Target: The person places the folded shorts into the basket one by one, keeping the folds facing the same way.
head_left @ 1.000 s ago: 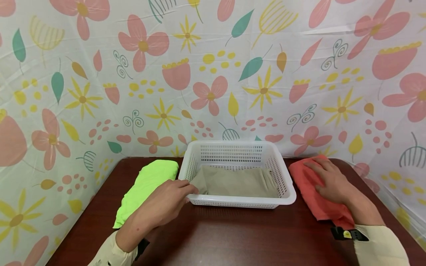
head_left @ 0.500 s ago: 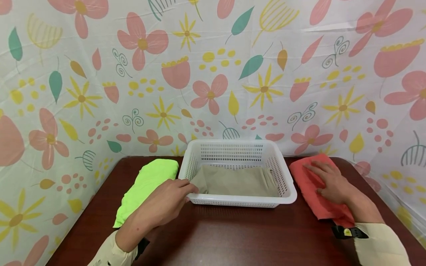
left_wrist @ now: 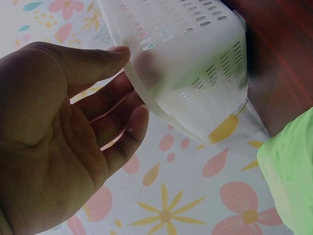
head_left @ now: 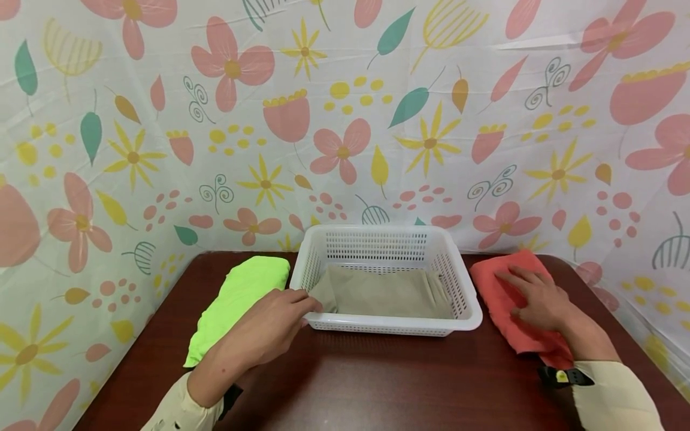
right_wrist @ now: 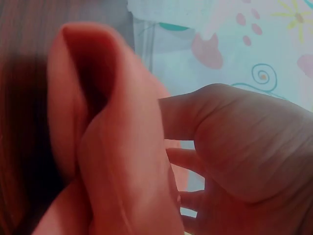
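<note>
A white perforated basket (head_left: pixel 399 326) stands mid-table with a folded beige cloth (head_left: pixel 383 293) lying inside it. My left hand (head_left: pixel 304 305) holds its front-left corner; in the left wrist view the thumb lies on the basket's (left_wrist: pixel 195 54) rim and the left hand's (left_wrist: pixel 132 81) fingers reach under it. A folded lime-green cloth (head_left: pixel 237 299) lies left of the basket, also visible as the green cloth (left_wrist: pixel 288 166). My right hand (head_left: pixel 520 287) rests flat, fingers spread, on a folded red cloth (head_left: pixel 498 311) right of the basket. The right wrist view shows the red cloth (right_wrist: pixel 122 161) bulging beside my right hand (right_wrist: pixel 234 142).
The dark brown wooden table (head_left: pixel 377 377) is enclosed on the back and both sides by a floral-printed sheet (head_left: pixel 345 120). Bare tabletop stretches in front of the basket between my forearms. A black wrist strap (head_left: pixel 563 376) shows on my right sleeve.
My right hand has slid a little nearer over the red cloth. The left hand and the basket have stayed put.
</note>
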`<state>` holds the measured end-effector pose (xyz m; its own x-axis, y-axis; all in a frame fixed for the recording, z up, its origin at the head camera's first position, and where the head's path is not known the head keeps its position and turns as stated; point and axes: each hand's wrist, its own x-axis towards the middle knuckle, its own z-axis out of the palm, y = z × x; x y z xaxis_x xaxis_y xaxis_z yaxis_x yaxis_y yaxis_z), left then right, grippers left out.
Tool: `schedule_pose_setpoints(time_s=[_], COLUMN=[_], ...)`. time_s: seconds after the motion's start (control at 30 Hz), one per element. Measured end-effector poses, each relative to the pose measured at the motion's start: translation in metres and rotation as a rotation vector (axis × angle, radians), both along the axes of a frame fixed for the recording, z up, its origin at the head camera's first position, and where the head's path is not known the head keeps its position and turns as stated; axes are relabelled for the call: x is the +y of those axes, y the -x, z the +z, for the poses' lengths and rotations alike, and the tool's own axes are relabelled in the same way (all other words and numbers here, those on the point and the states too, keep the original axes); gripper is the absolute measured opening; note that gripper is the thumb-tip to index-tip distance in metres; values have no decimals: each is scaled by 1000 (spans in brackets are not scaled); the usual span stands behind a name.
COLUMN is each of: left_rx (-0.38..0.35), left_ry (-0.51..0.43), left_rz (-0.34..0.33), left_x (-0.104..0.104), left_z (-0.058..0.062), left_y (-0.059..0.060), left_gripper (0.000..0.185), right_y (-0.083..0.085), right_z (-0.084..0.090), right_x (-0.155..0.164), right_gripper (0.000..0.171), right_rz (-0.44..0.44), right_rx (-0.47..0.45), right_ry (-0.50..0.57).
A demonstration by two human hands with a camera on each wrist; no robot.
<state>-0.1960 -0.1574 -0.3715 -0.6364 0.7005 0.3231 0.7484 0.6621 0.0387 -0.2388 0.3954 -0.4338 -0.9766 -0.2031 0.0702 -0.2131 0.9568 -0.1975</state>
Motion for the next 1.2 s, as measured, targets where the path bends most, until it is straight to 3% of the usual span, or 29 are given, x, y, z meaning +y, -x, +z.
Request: schedule_pose_setpoints(time_s=[0.53,1.2], left_rx=[4,-9], left_ry=[-14,-24], left_rz=[-3,4], left_x=[1,1], left_z=[0,1], left_y=[0,1], left_gripper=[35,36], right_y=[3,-1], right_z=[-4,1], right_x=[6,2], right_gripper=[81,79], right_rz=[6,1], right_rx=[-67,-99], right_ry=[102,40])
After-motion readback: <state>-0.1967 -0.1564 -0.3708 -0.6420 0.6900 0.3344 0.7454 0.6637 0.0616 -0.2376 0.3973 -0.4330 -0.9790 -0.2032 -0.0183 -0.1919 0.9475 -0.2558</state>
